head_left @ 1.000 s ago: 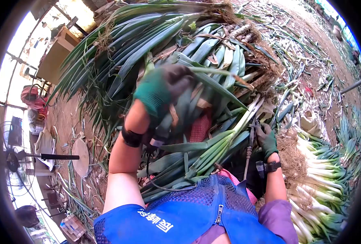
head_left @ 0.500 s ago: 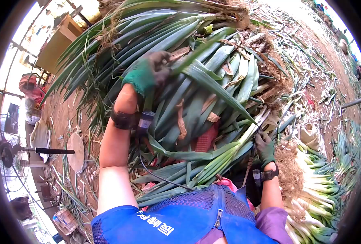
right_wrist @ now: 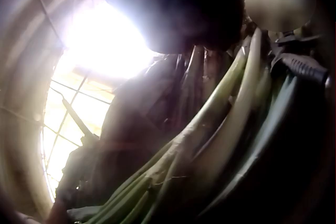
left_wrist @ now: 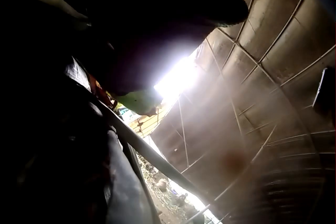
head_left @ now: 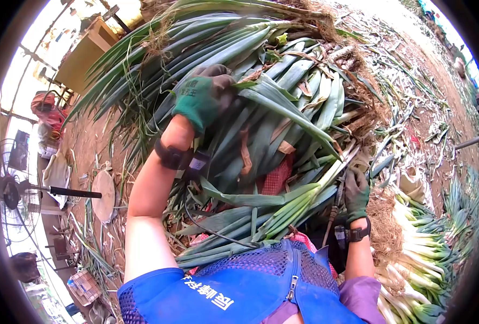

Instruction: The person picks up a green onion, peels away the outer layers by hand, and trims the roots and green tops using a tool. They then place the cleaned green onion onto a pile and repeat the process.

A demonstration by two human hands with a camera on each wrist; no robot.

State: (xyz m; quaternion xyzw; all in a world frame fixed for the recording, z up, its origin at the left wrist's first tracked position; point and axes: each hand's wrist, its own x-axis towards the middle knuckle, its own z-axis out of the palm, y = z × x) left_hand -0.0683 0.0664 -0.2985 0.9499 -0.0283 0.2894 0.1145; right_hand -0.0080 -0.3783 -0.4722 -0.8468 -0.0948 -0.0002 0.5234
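In the head view my left hand (head_left: 204,97), in a green and grey glove, has its fingers curled round a green leek leaf (head_left: 246,85) above the leek pile (head_left: 234,135). My right hand (head_left: 356,191) is low at the right, beside pale leek stalks (head_left: 334,175) and a slim tool with a hose (head_left: 334,208); its fingers look bent, but what they grip is hidden. The right wrist view has the stalks (right_wrist: 184,134) below a dark hand shape, with a ribbed handle (right_wrist: 302,69) at right. The left wrist view is mostly dark, with a green leaf (left_wrist: 139,101).
Trimmed leeks (head_left: 417,243) with white stems lie at the lower right, beside a clump of roots (head_left: 386,221). A round board (head_left: 103,195) and a fan (head_left: 12,191) are at the left. Leaf scraps (head_left: 401,108) cover the ground at upper right.
My left hand moved left, then slightly back to the right; the long blurred leaf that stretched from it no longer shows. My right hand has stayed nearly in place.
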